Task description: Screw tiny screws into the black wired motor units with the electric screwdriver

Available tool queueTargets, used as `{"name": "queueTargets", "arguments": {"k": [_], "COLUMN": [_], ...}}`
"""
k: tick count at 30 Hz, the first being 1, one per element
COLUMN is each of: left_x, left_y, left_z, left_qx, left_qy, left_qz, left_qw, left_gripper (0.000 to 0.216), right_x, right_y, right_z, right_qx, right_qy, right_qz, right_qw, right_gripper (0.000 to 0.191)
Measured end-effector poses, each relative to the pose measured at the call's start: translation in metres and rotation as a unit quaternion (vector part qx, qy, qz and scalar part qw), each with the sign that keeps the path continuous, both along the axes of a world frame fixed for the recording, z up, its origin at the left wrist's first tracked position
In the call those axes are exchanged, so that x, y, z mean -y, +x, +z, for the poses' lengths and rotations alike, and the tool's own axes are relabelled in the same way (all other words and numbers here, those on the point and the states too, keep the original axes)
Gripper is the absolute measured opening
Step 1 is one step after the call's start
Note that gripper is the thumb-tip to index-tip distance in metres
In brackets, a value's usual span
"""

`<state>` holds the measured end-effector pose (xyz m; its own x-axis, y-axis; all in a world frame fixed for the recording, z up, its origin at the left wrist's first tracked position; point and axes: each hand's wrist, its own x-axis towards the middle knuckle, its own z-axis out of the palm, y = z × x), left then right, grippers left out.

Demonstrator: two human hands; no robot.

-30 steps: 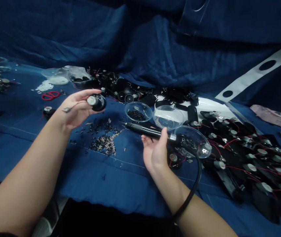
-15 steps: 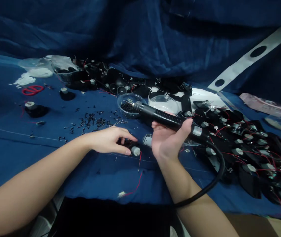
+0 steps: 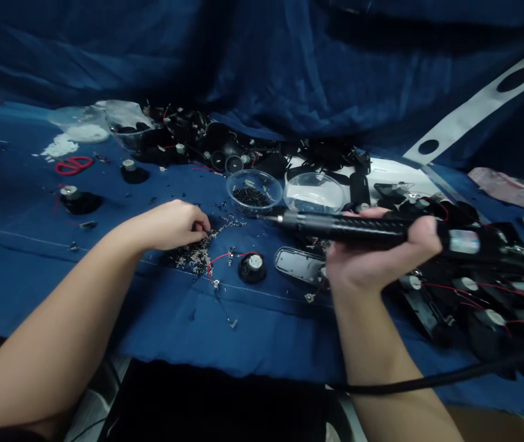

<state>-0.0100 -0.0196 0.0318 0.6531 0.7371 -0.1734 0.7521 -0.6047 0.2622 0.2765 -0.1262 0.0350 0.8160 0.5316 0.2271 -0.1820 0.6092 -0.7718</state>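
Our left hand (image 3: 172, 226) is curling its fingertips (image 3: 203, 226) down into a loose heap of tiny silver and black metal screws (image 3: 195, 256). The tips are dipping out of sight behind the knuckles, so we cannot tell whether they are pinching a screw or only touching the heap. The heap is lying directly under those fingers, and of our 2 hands the left is much the nearer to it.

Our right hand (image 3: 377, 258) is clenching a slim, black, textured electric screwdriver (image 3: 349, 228). Its long axis is running almost level across the view, with its thin metal tip pointing left, towards the heap. Just beyond the tip, a round clear plastic bowl of black screws (image 3: 253, 172) is sitting on the cloth.

Just right of the heap, a round black speaker with a pale centre (image 3: 251, 268) is lying with thin red wires (image 3: 223, 259) trailing from it. A smooth black cable (image 3: 427, 385) is curving away beneath our right forearm, and a soft, dark blue cloth (image 3: 225, 344) is covering the surface beneath everything.
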Motion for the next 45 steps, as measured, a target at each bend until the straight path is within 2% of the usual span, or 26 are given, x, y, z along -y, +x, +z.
{"name": "queueTargets", "arguments": {"k": [2,4,8,13,15,18,21,24,30,33,41,45], "left_x": [-0.001,0.002,0.011,0.013,0.014,0.021,0.035,0.046,0.047,0.046,0.043,0.035], "left_y": [-0.006,-0.006,0.004,0.005,0.000,-0.002,0.007,0.018,0.028,0.027,0.022,0.013], "left_z": [0.004,0.008,0.009,0.003,0.005,0.012,0.019,0.023,0.019,0.017,0.013,0.017], "left_qx": [-0.008,-0.012,-0.020,-0.038,-0.053,-0.063,-0.095,-0.141,-0.148,-0.142,-0.164,-0.099], "left_qy": [0.017,0.005,-0.040,-0.016,0.004,-0.028,-0.056,-0.037,-0.051,-0.035,-0.007,-0.050], "left_qz": [0.013,0.012,-0.010,-0.050,-0.038,-0.038,-0.053,-0.045,-0.043,-0.057,-0.042,-0.063], "left_qw": [1.000,1.000,0.999,0.998,0.998,0.997,0.993,0.988,0.987,0.988,0.985,0.992], "left_gripper": [0.027,0.025,0.021,0.026,0.025,0.022,0.021,0.020,0.023,0.024,0.017,0.017], "right_x": [0.001,0.000,0.001,0.011,0.015,0.016,0.015,0.013,0.012,0.011,0.008,0.010], "right_y": [0.010,0.021,0.035,0.034,0.033,0.033,0.033,0.031,0.029,0.028,0.029,0.030], "right_z": [0.004,0.006,-0.001,-0.016,-0.018,-0.016,-0.012,-0.009,-0.008,-0.008,-0.013,-0.018], "right_qx": [0.014,0.048,0.148,0.307,0.346,0.376,0.408,0.431,0.413,0.399,0.354,0.347], "right_qy": [0.009,0.004,-0.001,0.028,0.027,0.012,0.001,0.011,0.016,0.012,-0.002,0.017], "right_qz": [-0.041,-0.043,0.037,0.150,0.176,0.213,0.230,0.232,0.238,0.234,0.231,0.214], "right_qw": [0.999,0.998,0.988,0.940,0.921,0.902,0.884,0.872,0.879,0.887,0.906,0.913], "right_gripper": [0.048,0.049,0.046,0.032,0.035,0.038,0.040,0.040,0.041,0.041,0.044,0.038]}}
